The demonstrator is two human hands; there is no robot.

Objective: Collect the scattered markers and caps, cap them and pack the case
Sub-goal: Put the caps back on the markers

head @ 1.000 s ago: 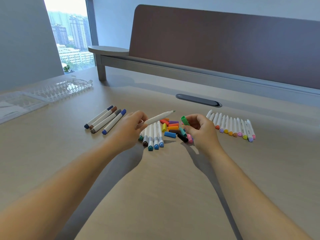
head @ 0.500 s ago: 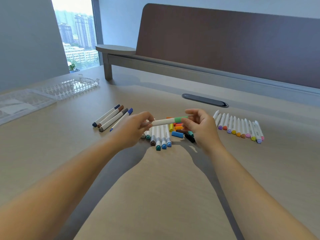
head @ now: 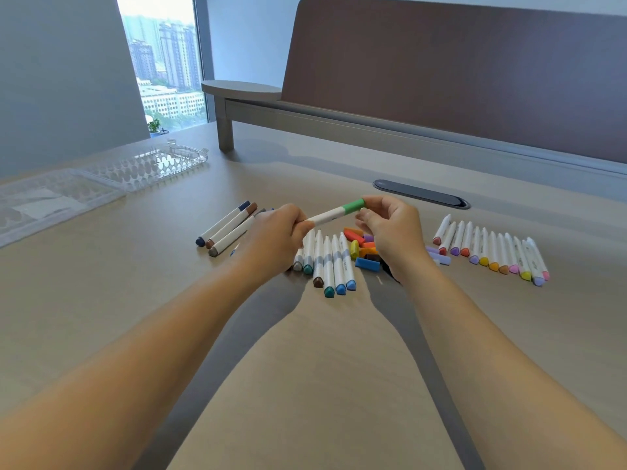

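green-capped marker [head: 334, 213] gripped by left hand [head: 271, 239], right hand [head: 390, 228] pinching its cap [head: 353, 205]

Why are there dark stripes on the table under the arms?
Head view: those are shadows of the arms on the table, cast by daylight from the window; the left hand and right hand look sharp, and the wide lens bends the edges.

L hand [head: 274, 239] & R hand [head: 390, 228] hold green-capped marker [head: 334, 213] above table [head: 305, 368].
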